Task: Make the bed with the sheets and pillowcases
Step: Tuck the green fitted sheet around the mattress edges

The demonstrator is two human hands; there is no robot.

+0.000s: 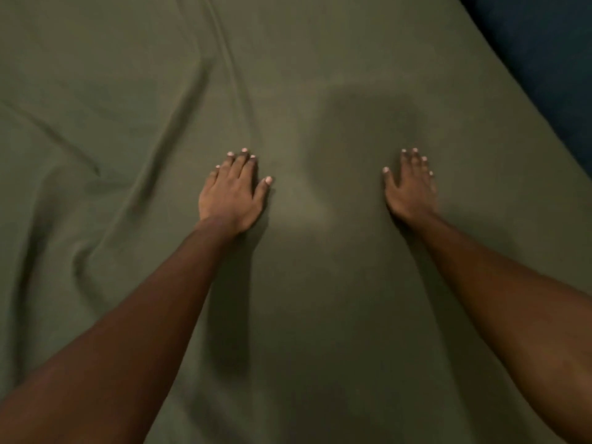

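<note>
An olive-green sheet point(320, 75) covers nearly the whole view, spread over the bed. My left hand point(232, 195) lies flat on it near the middle, palm down, fingers straight and together. My right hand point(411, 187) lies flat on the sheet to the right, fingers straight and slightly spread. Neither hand holds anything. Long folds and wrinkles point(179, 123) run through the sheet to the left of my left hand, while the cloth between and below my hands looks smooth.
The sheet's edge curves down the upper right, and beyond it lies a dark blue surface point(551, 59). The light is dim. No pillows or pillowcases are in view.
</note>
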